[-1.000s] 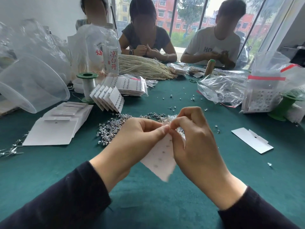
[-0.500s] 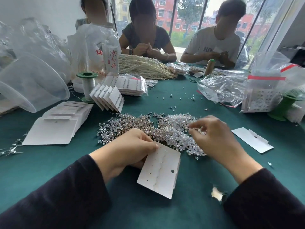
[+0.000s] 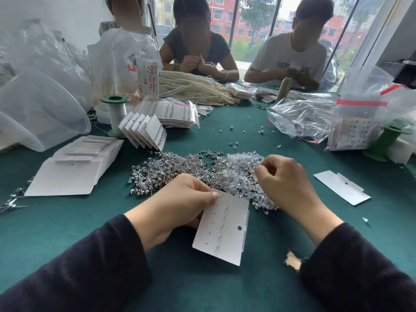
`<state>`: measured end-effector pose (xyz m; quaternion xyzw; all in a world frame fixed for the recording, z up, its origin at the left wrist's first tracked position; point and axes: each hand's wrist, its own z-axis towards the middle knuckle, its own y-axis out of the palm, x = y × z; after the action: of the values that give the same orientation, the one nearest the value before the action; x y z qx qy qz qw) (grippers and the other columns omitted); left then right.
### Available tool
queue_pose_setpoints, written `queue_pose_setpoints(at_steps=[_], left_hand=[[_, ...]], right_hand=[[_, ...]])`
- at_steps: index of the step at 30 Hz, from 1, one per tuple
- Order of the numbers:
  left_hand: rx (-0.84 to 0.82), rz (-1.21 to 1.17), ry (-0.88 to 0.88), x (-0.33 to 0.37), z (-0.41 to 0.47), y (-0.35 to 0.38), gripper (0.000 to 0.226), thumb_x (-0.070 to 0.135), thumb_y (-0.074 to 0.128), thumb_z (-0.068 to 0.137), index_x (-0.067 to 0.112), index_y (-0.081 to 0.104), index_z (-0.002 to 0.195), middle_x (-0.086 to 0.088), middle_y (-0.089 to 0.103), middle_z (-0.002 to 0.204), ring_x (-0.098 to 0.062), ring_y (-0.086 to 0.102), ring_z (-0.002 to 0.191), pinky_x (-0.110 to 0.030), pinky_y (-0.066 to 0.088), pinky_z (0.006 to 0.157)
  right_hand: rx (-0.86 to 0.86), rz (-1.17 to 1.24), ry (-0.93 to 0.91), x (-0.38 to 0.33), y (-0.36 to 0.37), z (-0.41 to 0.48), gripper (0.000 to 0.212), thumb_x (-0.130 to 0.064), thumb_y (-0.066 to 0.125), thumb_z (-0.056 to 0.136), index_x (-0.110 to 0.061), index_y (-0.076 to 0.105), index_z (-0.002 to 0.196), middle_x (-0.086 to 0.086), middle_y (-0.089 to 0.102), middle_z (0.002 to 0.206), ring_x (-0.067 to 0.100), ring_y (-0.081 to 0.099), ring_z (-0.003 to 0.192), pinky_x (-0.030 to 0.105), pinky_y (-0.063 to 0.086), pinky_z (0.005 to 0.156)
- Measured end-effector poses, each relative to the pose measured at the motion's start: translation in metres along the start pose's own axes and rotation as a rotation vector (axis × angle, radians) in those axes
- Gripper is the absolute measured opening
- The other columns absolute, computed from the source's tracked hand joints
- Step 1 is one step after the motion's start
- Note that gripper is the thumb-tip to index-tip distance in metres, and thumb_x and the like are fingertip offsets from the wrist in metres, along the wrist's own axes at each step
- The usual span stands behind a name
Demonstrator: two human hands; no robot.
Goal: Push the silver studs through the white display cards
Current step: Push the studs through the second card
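Note:
My left hand (image 3: 177, 203) holds a white display card (image 3: 222, 230) by its upper left corner, low over the green table. The card shows a row of stud posts down its middle and several small empty holes. A pile of silver studs (image 3: 166, 172) lies just beyond my left hand. My right hand (image 3: 286, 181) hovers over the pile of clear backs (image 3: 238, 170) beside the studs, thumb and fingers pinched together. Anything between those fingertips is too small to see.
A stack of blank cards (image 3: 69, 170) lies at the left, a loose card (image 3: 340, 186) at the right. Filled cards (image 3: 146, 129), a green spool (image 3: 116, 113), a plastic bowl (image 3: 38, 113), plastic bags (image 3: 301, 118) and pearl strands (image 3: 191, 88) crowd the far side, where three people work.
A second ago both hands pinched the raised card together. My right hand has since let go and moved right onto the clear pile; my left hand lowered the card.

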<state>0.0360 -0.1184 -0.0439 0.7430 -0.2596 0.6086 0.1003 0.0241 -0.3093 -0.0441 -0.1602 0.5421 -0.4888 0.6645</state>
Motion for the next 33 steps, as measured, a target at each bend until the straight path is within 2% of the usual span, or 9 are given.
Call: queue_pose_setpoints(at_steps=[4, 7, 9, 13, 19, 23, 28, 30, 33], left_hand=[[0.007, -0.013, 0.001, 0.0, 0.0, 0.001, 0.022, 0.012, 0.054, 0.09, -0.002, 0.069, 0.082, -0.012, 0.071, 0.078, -0.015, 0.066, 0.061, -0.022, 0.051, 0.048], [0.013, -0.008, 0.003, 0.001, 0.0, 0.001, 0.022, 0.012, 0.054, 0.09, -0.001, 0.069, 0.08, -0.011, 0.07, 0.076, -0.015, 0.065, 0.059, -0.021, 0.05, 0.047], [0.016, -0.004, 0.005, 0.0, 0.0, 0.001, 0.022, 0.012, 0.054, 0.09, 0.001, 0.069, 0.078, -0.01, 0.07, 0.074, -0.014, 0.065, 0.058, -0.021, 0.05, 0.047], [0.019, -0.002, 0.006, 0.0, -0.001, 0.001, 0.023, 0.012, 0.054, 0.09, 0.003, 0.069, 0.076, -0.01, 0.07, 0.073, -0.014, 0.066, 0.058, -0.021, 0.049, 0.048], [0.052, 0.0, 0.011, 0.001, -0.001, 0.002, 0.023, 0.011, 0.054, 0.09, 0.003, 0.068, 0.073, -0.013, 0.07, 0.075, -0.016, 0.065, 0.057, -0.023, 0.052, 0.048], [0.074, 0.006, 0.017, 0.0, 0.0, 0.003, 0.022, 0.011, 0.054, 0.09, -0.001, 0.068, 0.077, -0.018, 0.071, 0.082, -0.02, 0.066, 0.062, -0.025, 0.056, 0.053], [0.078, 0.007, 0.012, -0.001, 0.001, 0.003, 0.024, 0.013, 0.053, 0.092, 0.002, 0.068, 0.077, -0.017, 0.071, 0.083, -0.021, 0.066, 0.065, -0.026, 0.056, 0.055], [0.083, -0.005, 0.005, -0.001, 0.001, 0.004, 0.023, 0.013, 0.051, 0.093, 0.003, 0.067, 0.079, -0.016, 0.07, 0.083, -0.02, 0.065, 0.064, -0.026, 0.055, 0.053], [0.086, -0.014, 0.006, -0.002, 0.003, 0.005, 0.025, 0.013, 0.049, 0.094, -0.001, 0.066, 0.083, -0.023, 0.069, 0.09, -0.026, 0.064, 0.07, -0.033, 0.056, 0.062]], right_hand=[[0.074, 0.08, -0.016, -0.001, -0.004, 0.001, 0.033, -0.022, 0.052, 0.084, 0.001, 0.051, 0.06, 0.009, 0.047, 0.052, 0.018, 0.04, 0.053, 0.027, 0.028, 0.049], [0.02, 0.133, -0.006, 0.002, -0.005, 0.001, 0.025, -0.02, 0.058, 0.083, -0.011, 0.065, 0.061, -0.011, 0.049, 0.042, 0.001, 0.045, 0.045, 0.011, 0.03, 0.043], [-0.014, 0.199, 0.028, 0.003, -0.004, 0.001, 0.016, -0.013, 0.061, 0.081, -0.019, 0.073, 0.073, -0.02, 0.053, 0.049, -0.008, 0.047, 0.043, 0.004, 0.031, 0.044], [-0.081, 0.524, 0.171, 0.003, -0.006, 0.001, 0.018, 0.0, 0.065, 0.075, -0.015, 0.073, 0.076, -0.004, 0.066, 0.063, -0.003, 0.052, 0.049, 0.01, 0.041, 0.051], [-0.117, 0.687, 0.22, -0.006, -0.011, -0.005, 0.018, 0.001, 0.07, 0.072, -0.016, 0.073, 0.065, -0.001, 0.069, 0.062, 0.006, 0.057, 0.056, 0.017, 0.048, 0.057], [-0.118, 0.709, 0.171, -0.016, -0.014, -0.013, 0.019, 0.005, 0.067, 0.075, -0.014, 0.07, 0.069, 0.0, 0.071, 0.063, 0.005, 0.062, 0.055, 0.014, 0.05, 0.056], [-0.05, 0.538, 0.077, -0.024, -0.014, -0.02, 0.02, -0.001, 0.062, 0.078, -0.018, 0.067, 0.068, -0.004, 0.071, 0.065, 0.008, 0.062, 0.057, 0.029, 0.053, 0.064], [-0.007, 0.488, 0.052, -0.027, -0.013, -0.022, 0.019, -0.005, 0.066, 0.077, -0.02, 0.068, 0.065, -0.008, 0.068, 0.059, 0.003, 0.057, 0.053, 0.019, 0.05, 0.06], [0.025, 0.443, 0.027, -0.028, -0.014, -0.023, 0.015, -0.009, 0.069, 0.075, -0.02, 0.069, 0.064, -0.012, 0.065, 0.055, -0.004, 0.053, 0.049, 0.008, 0.04, 0.051]])
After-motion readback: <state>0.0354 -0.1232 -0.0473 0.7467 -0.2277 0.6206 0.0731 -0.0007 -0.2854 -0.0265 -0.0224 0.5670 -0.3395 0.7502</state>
